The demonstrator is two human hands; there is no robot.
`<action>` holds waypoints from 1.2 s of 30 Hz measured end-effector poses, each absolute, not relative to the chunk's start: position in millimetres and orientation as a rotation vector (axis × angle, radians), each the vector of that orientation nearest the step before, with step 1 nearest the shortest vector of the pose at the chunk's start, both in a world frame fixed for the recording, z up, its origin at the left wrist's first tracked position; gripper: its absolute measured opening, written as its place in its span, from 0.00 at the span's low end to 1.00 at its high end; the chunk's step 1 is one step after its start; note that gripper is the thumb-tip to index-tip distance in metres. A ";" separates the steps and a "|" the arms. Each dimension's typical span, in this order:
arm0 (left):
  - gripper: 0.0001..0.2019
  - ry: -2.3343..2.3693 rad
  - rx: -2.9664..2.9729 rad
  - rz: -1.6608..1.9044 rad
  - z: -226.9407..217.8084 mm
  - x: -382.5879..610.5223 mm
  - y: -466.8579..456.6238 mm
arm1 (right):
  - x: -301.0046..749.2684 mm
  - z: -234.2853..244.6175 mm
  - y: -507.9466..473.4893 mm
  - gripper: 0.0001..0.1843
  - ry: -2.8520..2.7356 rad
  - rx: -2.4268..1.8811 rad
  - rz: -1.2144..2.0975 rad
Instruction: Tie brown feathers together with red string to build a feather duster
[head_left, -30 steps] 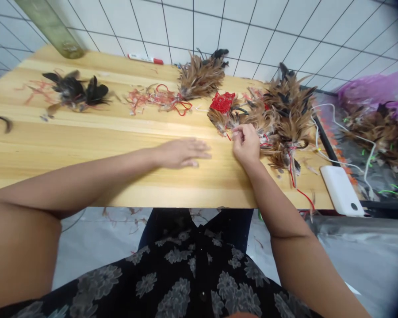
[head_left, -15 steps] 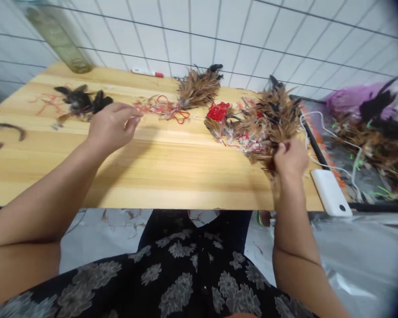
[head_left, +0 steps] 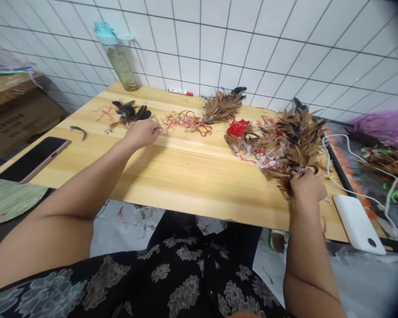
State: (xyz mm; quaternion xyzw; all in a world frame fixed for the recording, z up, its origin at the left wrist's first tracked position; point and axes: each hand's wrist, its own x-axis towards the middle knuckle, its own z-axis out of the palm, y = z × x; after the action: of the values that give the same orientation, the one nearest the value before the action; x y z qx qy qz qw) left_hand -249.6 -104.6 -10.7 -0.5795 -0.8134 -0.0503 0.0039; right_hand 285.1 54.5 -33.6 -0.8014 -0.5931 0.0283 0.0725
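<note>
On the table [head_left: 192,176], the right hand [head_left: 308,185] grips a bushy brown-black feather bundle [head_left: 300,139], the left hand's [head_left: 143,132] hold unclear.

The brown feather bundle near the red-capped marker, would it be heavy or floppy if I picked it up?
The feather bundle probably feels light for its size, because it looks wispy. Its thin, splayed feathers would likely bend easily.

Feather bundles [head_left: 223,108] and phone [head_left: 33,159] on wooden table [head_left: 185,176]
</note>
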 end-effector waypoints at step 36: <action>0.24 -1.888 -2.466 0.406 -17.7 32.4 157.4 | 336.0 -44.8 -7.1 0.21 -1.418 -1.452 0.023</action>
State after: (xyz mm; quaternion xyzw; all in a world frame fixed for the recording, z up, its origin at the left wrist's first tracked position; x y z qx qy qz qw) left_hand 32.4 157.4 -17.7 -0.7873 -0.6028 0.1297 0.0045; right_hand 336.0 -7.1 -44.8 -0.6075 -0.5935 0.0095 0.5278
